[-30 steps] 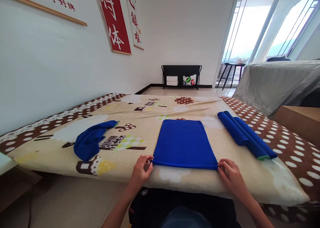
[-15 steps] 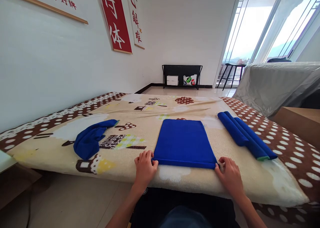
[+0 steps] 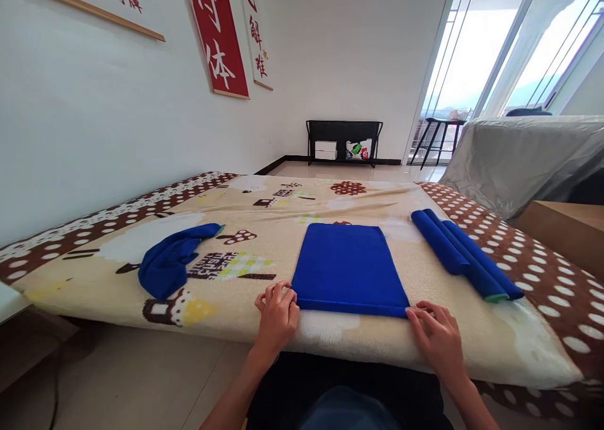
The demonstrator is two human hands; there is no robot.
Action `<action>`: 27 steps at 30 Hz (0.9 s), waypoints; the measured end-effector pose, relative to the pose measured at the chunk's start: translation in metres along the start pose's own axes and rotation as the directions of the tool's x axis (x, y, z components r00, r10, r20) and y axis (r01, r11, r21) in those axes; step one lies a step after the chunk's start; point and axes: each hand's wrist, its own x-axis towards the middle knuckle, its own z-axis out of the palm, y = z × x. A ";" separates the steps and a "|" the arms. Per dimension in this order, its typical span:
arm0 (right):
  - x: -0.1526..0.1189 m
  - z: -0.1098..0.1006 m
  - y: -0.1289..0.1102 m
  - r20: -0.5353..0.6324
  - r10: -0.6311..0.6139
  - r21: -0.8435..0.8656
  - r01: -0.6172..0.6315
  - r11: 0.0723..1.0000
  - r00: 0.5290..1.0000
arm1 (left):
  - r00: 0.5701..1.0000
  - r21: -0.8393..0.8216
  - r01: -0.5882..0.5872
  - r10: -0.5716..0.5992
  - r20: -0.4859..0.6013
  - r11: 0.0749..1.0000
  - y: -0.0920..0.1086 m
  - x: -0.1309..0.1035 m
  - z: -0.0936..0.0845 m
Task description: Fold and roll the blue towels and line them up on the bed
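Observation:
A blue towel [image 3: 349,263] lies flat before me, with a narrow roll along its near edge. My left hand [image 3: 278,314] pinches the roll at its left end, fingers curled. At the right end, my right hand [image 3: 436,332] grips the near corner between thumb and fingers. To the right lie rolled blue towels [image 3: 465,254], side by side, one with a green edge showing. A crumpled blue towel [image 3: 170,260] rests to the left, apart from both hands.
All the towels lie on a cream patterned blanket [image 3: 325,339] with brown polka-dot borders, spread over a bed-like surface. A brown box [image 3: 566,229] and a plastic-covered piece of furniture [image 3: 528,159] stand at the right. A black rack [image 3: 344,131] is against the far wall.
Both hands stay at the ends of the near roll, with only slight shifts of the fingers. The towels look nearly the same.

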 end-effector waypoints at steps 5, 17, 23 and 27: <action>0.009 -0.003 -0.023 -0.036 -0.018 -0.295 0.006 0.956 0.999 | 0.998 0.089 -0.026 0.031 -0.055 0.996 0.010 0.003 0.001; -0.004 0.018 -0.045 0.092 -0.264 -0.014 0.266 0.964 0.960 | 0.846 0.051 -0.524 0.527 -0.078 0.850 0.013 -0.011 0.020; -0.013 0.009 -0.081 0.107 -0.107 -0.082 0.116 0.990 0.988 | 0.916 -0.015 -0.397 0.395 -0.077 0.918 0.026 -0.032 0.020; -0.012 0.014 -0.116 0.095 -0.108 -0.058 0.114 0.992 0.990 | 0.891 -0.059 -0.452 0.454 0.029 0.890 0.055 -0.034 0.020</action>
